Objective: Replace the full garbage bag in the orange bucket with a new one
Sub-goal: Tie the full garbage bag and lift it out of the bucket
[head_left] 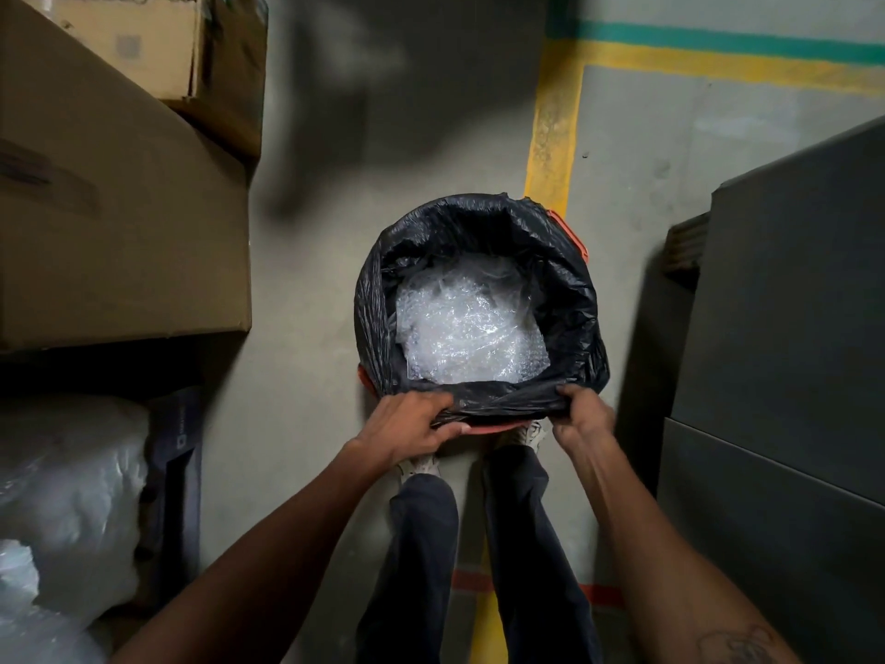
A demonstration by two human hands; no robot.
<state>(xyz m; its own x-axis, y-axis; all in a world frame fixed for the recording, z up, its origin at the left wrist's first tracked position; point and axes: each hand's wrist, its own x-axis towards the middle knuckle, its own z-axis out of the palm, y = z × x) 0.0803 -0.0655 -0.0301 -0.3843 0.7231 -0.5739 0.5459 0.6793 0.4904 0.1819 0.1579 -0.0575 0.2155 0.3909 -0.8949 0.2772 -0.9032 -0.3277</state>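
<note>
A black garbage bag [565, 280] lines the orange bucket [572, 232], which stands on the concrete floor in front of my feet. Only slivers of the orange rim show, at the far right and under the near edge. Clear bubble wrap [467, 323] fills the bag's inside. My left hand [412, 424] pinches the bag's near edge on the left side. My right hand [582, 412] grips the same folded edge on the right side. Both hands hold the plastic bunched just above the near rim.
Stacked cardboard boxes [110, 198] rise on the left. Below them lie clear plastic bundles [62, 500] and a dark flat panel. A dark grey cabinet [776, 352] stands close on the right. Yellow and green floor lines [555, 122] run behind the bucket.
</note>
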